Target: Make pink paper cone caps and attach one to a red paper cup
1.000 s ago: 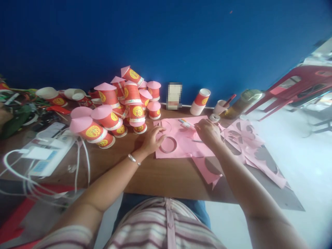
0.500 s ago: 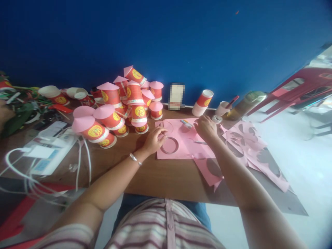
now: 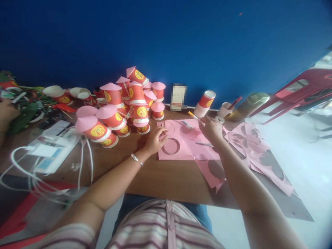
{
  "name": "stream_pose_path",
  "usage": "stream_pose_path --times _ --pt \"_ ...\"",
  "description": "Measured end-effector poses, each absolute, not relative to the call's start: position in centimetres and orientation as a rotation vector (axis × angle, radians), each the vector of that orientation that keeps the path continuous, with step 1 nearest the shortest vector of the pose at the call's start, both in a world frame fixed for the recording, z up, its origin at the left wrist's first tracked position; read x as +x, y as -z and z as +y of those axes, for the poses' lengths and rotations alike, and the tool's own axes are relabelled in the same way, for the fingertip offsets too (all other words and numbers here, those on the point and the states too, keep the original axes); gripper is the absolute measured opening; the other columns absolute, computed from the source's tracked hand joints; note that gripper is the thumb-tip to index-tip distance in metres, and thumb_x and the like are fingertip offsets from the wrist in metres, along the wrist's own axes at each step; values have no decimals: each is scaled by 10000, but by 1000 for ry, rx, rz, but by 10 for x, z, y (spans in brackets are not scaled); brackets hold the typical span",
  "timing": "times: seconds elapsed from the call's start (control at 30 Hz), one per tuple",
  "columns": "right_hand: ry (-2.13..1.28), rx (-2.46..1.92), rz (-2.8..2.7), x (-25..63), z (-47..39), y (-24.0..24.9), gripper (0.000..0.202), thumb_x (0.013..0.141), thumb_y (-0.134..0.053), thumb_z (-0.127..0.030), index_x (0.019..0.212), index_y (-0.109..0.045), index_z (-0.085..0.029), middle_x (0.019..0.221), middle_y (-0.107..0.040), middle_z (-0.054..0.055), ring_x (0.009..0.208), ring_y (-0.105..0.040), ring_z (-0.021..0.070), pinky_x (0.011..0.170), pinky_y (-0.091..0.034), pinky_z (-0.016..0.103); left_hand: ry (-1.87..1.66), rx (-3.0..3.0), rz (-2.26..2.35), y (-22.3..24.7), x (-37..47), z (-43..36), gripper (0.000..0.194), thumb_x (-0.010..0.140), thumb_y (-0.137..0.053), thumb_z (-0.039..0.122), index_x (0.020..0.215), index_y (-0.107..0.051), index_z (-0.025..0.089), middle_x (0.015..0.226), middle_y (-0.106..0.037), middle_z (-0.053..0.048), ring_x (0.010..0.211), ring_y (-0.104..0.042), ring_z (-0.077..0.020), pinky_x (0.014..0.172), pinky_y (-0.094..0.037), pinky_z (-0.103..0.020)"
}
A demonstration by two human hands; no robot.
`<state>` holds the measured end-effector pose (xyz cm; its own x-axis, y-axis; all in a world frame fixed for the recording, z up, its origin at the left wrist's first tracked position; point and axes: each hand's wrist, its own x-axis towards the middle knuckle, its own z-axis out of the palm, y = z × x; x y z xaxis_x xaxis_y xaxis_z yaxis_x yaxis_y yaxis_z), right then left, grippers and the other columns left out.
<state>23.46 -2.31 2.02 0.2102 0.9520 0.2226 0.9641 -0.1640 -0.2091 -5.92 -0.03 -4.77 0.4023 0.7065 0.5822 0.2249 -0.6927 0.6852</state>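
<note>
Behind the brown desk (image 3: 145,176), a plain blue wall (image 3: 155,41) is filling the background, and pink-topped red paper cups (image 3: 140,112) are crowding together toward the left. On the desk between both hands, a pink sheet (image 3: 188,146) is lying flat, with a round ring (image 3: 171,153) resting on its left part.

Judging by the poses, the step in hand is handling an orange-ended pen (image 3: 193,115) over this paper. The right hand (image 3: 211,129) is pinching it near the sheet's far edge, fingers clamped on the barrel, the orange end pointing leftward and away. Moving it from here would probably be calling for a firm pinch and a path clear of the grey metal blade (image 3: 203,144), perhaps scissors, lying under that hand's near side. A second pen (image 3: 187,125) is lying on the sheet, and cut pink scraps (image 3: 204,170) are spreading toward the right.

Knuckles up, the right hand is reaching inward from the lower right. The left hand (image 3: 155,140) is coming in from the opposite side, fingers loosely curled, thumb apart from them and gripping nothing visible. It is resting just beside the ring; whether it is touching it, I cannot tell.
</note>
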Motion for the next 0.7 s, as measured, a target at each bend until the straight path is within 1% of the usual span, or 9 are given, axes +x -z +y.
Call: stream_pose_path --times 0.13,0.2,0.23,0.33,0.4,0.47,0.57,0.63,0.7 --pt "-402 -1717 -1852 218 -47 -19 199 932 -611 -330 993 -750 -201 950 -800 91 830 -722 239 761 -535 335 -1304 2153 807 47 -60 0 424 961 -706 322 1348 -594 192 1128 -707 -100 898 -685 -152 800 -589 -289" --pt "-577 -1541 -1893 207 -56 -12 161 906 -634 -318 928 -755 -214 909 -797 73 774 -709 217 735 -533 327 -1288 2148 783 44 -59 -1 452 968 -705 355 1377 -593 200 1130 -723 -100 889 -698 -151 784 -591 -279" --pt "-660 -1487 -1904 201 -60 -7 167 909 -638 -333 920 -755 -214 875 -790 67 737 -695 207 711 -527 326 -1267 2161 758 42 -58 -3 404 972 -700 356 1339 -628 202 1100 -735 -91 876 -704 -149 778 -591 -274" --pt "-896 -1376 -1761 189 -65 5 238 892 -684 -426 913 -758 -200 788 -756 56 656 -656 180 639 -519 316 -1198 2211 673 35 -57 -9 192 993 -669 328 1116 -740 198 980 -762 -69 858 -720 -154 787 -595 -275" --pt "-1027 -1331 -1576 187 -66 11 294 845 -748 -478 908 -758 -192 758 -736 45 623 -633 165 608 -518 311 -1181 2212 666 31 -57 -12 175 999 -657 326 1046 -759 192 964 -775 -76 872 -734 -165 791 -600 -281" --pt "-1095 -1286 -1378 190 -66 15 313 801 -798 -493 864 -746 -191 695 -695 20 588 -606 150 590 -513 304 -1186 2189 724 29 -59 -11 196 998 -658 345 1040 -762 184 977 -787 -85 875 -742 -171 768 -600 -277" --pt "-1073 -1199 -1123 202 -64 18 291 784 -817 -465 762 -688 -205 583 -587 -32 543 -558 126 562 -480 276 -1221 2131 874 31 -65 -5 224 993 -661 374 1027 -763 178 987 -798 -89 883 -751 -182 757 -599 -282" --pt "-1029 -1153 -977 212 -62 19 269 754 -831 -419 744 -655 -216 568 -539 -55 516 -512 107 525 -447 252 -1231 2118 939 33 -68 0 230 995 -654 374 1036 -761 175 960 -794 -82 866 -746 -183 777 -600 -295" --pt "-990 -1115 -870 219 -60 20 238 717 -838 -355 752 -643 -225 575 -514 -70 507 -468 93 519 -448 243 -1192 2170 939 35 -67 5 219 1018 -612 335 1068 -753 175 980 -788 -84 893 -743 -184 817 -598 -307"
